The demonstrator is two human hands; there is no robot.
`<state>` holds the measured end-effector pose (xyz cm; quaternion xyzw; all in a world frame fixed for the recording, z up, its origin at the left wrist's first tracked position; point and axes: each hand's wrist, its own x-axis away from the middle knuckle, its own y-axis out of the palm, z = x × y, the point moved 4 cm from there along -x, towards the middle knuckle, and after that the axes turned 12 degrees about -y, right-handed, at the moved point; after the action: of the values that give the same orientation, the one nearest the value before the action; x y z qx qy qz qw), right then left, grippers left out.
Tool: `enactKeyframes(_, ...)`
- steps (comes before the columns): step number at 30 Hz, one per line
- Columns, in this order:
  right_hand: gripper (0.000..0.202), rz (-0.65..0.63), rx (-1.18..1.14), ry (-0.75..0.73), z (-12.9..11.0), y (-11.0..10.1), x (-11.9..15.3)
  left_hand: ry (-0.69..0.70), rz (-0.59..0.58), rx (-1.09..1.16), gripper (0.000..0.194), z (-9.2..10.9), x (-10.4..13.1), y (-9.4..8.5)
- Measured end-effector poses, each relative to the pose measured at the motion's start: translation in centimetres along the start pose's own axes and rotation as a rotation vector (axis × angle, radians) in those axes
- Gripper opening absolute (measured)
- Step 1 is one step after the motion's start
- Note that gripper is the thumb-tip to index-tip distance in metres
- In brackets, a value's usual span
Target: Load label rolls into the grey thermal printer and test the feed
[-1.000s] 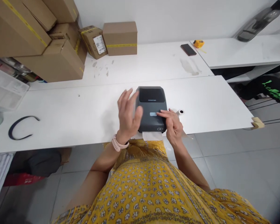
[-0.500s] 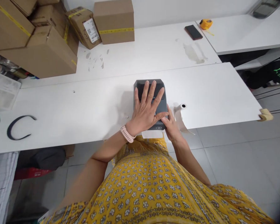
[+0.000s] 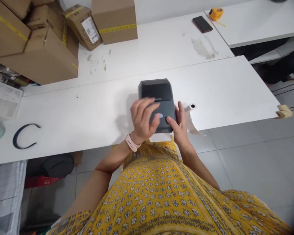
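Observation:
A dark grey label printer (image 3: 159, 89) stands at the front of the white table, with white paper (image 3: 160, 137) sticking out of its front edge. My left hand (image 3: 144, 117), with a pink band on the wrist, hovers over the printer's left half. Its fingers are loosely bent and slightly blurred, and nothing is in them. At the printer's front right corner, my right hand (image 3: 180, 129) grips the side, thumb on top; some fingers are hidden. Beside that hand lies a small white paper roll (image 3: 193, 106), its loose strip hanging over the table edge.
Cardboard boxes (image 3: 117, 23) are stacked at the back left. A dark headband (image 3: 17, 135) lies on the left, near a clear plastic bin (image 3: 3, 101). At the back right are a phone (image 3: 202, 24) and a yellow tape measure (image 3: 216, 13). Foam padding (image 3: 284, 111) covers the table's right corner.
My left hand has lifted off the printer's top and drawn back toward me, its fingers bending. The top panel and a light button now show. My right hand stays at the printer's side.

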<state>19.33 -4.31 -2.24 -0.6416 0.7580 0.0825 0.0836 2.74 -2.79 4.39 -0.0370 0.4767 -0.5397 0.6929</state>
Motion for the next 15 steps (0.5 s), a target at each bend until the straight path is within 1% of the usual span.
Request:
enactKeyframes(1, 0.084, 0.019, 0.03, -0.048, -0.2, 0.1, 0.2, -0.012, 0.073, 0.074, 0.03, -0.5, 1.9, -1.1)
enactKeyframes(2, 0.079, 0.029, 0.064, -0.093, -0.4, 0.1, 0.4, -0.056, 0.071, 0.148, 0.033, -1.0, 3.9, -2.0)
enactKeyframes(3, 0.074, 0.027, 0.096, -0.13, -0.5, 0.2, 0.7, -0.134, -0.047, 0.23, 0.041, -1.5, 5.8, -2.4)
enactKeyframes(5, 0.068, -0.008, 0.145, -0.178, -0.4, 0.1, 1.2, -0.32, -0.397, 0.381, 0.055, -2.2, 9.0, -2.5)
enactKeyframes(6, 0.068, -0.025, 0.169, -0.196, -0.4, 0.1, 1.4, -0.375, -0.5, 0.408, 0.056, -2.2, 10.0, -2.6)
enactKeyframes(8, 0.068, -0.04, 0.22, -0.236, -0.4, -0.1, 1.8, -0.593, -0.774, 0.524, 0.052, -2.1, 11.0, -1.8)
enactKeyframes(10, 0.069, -0.042, 0.277, -0.294, -0.6, -0.1, 2.0, -0.849, -0.987, 0.694, 0.053, -1.5, 11.0, -0.6)
enactKeyframes(11, 0.069, -0.043, 0.306, -0.325, -0.8, 0.0, 2.2, -0.949, -1.039, 0.778, 0.055, -1.1, 10.8, 0.1)
enactKeyframes(12, 0.068, -0.046, 0.337, -0.352, -1.0, 0.1, 2.2, -1.017, -1.038, 0.844, 0.057, -0.8, 10.4, 0.8)
enactKeyframes(13, 0.065, -0.051, 0.367, -0.372, -1.3, 0.2, 2.3, -1.063, -1.007, 0.884, 0.058, -0.5, 9.9, 1.4)
enactKeyframes(15, 0.061, -0.06, 0.418, -0.384, -1.7, 0.3, 2.3, -1.112, -0.915, 0.917, 0.06, 0.0, 9.4, 2.2)
